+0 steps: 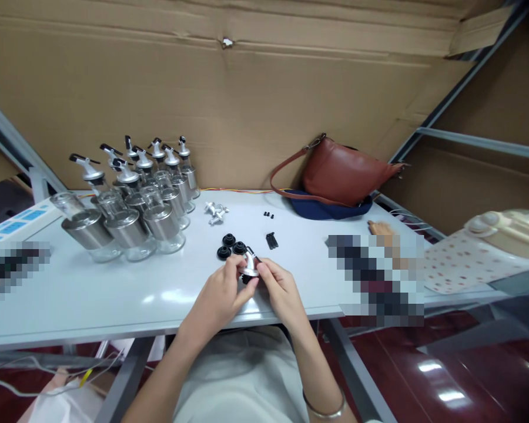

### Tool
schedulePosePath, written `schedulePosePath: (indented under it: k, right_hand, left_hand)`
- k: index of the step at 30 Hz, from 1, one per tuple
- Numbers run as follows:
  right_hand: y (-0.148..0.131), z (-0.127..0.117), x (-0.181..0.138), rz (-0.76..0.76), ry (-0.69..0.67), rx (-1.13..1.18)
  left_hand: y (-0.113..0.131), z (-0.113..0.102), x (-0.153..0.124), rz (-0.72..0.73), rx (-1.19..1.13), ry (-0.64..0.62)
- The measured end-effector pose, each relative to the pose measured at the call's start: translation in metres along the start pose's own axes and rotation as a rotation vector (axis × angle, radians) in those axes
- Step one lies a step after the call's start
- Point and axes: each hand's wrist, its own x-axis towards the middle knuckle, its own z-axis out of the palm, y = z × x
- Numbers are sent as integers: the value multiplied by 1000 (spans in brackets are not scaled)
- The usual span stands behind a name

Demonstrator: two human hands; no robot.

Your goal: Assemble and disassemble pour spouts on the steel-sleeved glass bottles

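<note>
Near the table's front edge, my left hand (223, 291) and my right hand (282, 289) are both closed around one pour spout (249, 267). It has a silver top, a black lever and a black base partly hidden by my fingers. Just beyond lie several black ribbed stoppers (229, 239). Farther back is a small pile of silver spout pieces (216, 212). To the right of these rest black levers (271, 240) and a few tiny black caps (268, 215).
Several glass bottles with steel sleeves (126, 232) crowd the left, some topped with spouts. A brown leather bag (344, 176) sits on a dark blue cap (330, 208) at the back right. A power strip (20, 222) lies far left; a cream lidded container (506, 235) is far right.
</note>
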Motion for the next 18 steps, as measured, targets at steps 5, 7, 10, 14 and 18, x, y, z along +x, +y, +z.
schedulePosePath:
  k: [5, 7, 10, 14, 18]
  right_hand:
    - [4, 2, -1, 0, 76, 26]
    - [4, 3, -2, -9, 72, -22]
    - [4, 4, -5, -30, 90, -114]
    - [4, 4, -5, -65, 118, -201]
    - [4, 2, -3, -157, 20, -270]
  left_hand:
    - [0, 1, 1, -46, -2, 17]
    - [1, 1, 2, -47, 53, 9]
    - [1, 2, 3, -13, 157, -10]
    - [0, 2, 3, 48, 182, -40]
    - [0, 1, 2, 42, 153, -65]
